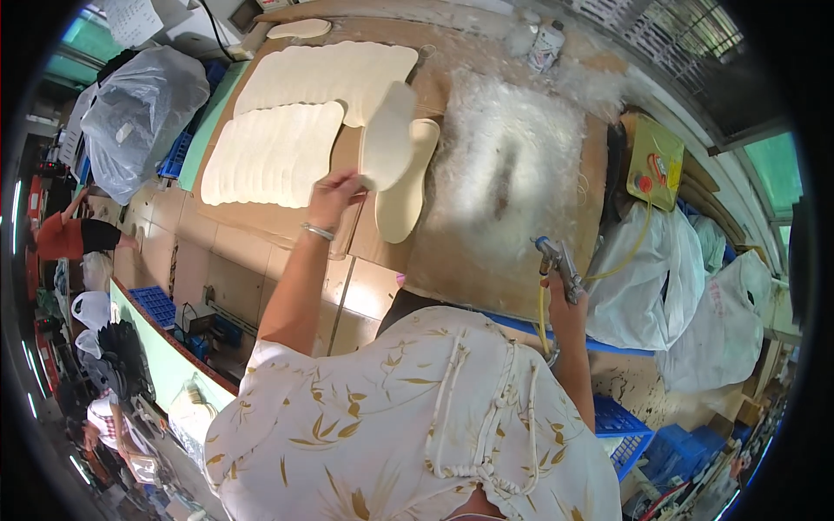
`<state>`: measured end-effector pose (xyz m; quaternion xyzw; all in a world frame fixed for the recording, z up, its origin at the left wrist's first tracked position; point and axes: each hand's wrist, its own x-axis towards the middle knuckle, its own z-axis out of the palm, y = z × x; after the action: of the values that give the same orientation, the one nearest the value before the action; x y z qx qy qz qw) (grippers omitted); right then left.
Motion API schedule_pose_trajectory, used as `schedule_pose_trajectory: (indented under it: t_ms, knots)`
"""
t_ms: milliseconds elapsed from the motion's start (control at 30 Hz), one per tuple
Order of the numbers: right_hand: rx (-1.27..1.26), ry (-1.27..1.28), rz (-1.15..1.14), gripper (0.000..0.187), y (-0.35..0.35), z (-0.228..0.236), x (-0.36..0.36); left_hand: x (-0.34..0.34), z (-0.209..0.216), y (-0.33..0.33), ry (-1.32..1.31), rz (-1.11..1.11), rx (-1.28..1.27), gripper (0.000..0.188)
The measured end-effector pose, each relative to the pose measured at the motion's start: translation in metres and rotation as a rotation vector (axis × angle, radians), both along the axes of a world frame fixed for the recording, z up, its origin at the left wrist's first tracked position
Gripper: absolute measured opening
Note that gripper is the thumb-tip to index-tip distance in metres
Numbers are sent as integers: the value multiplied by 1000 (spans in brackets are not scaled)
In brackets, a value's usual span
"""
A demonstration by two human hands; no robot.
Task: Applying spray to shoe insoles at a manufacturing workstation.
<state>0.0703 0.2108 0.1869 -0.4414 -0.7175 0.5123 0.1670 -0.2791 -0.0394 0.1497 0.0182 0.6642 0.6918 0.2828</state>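
Note:
My left hand (337, 193) pinches the near end of a cream insole (387, 135), which is lifted at a tilt. A second insole (407, 201) lies partly beneath it on the brown cardboard. To the left, overlapping cream insoles form a far row (326, 76) and a nearer row (271, 154). My right hand (568, 304) is closed around a metal spray gun (563, 267) with a blue cap and a yellow hose (543, 313). The gun points over a board (512, 165) coated with whitish, stringy residue.
A spray can (546, 47) stands at the far edge. At right are a yellow-green metal canister (653, 161) with a hose and white plastic bags (647, 278). A blue crate (621, 434) sits low right. Further left are a bagged bundle (143, 113) and two other people.

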Motion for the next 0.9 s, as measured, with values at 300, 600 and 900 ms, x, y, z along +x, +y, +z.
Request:
schedule_pose_trajectory:
  t_ms: [300,600,900]
  knots:
    - [-7,-114,120,25,-7,-3,-16,-64,-95,-111,-38,233,-113,35]
    - [-24,-51,103,28,-19,9,-27,-59,-137,-120,570,321,-1028,40]
    - [-49,-137,93,29,-17,5,-15,29,-104,7,830,11,-675,54]
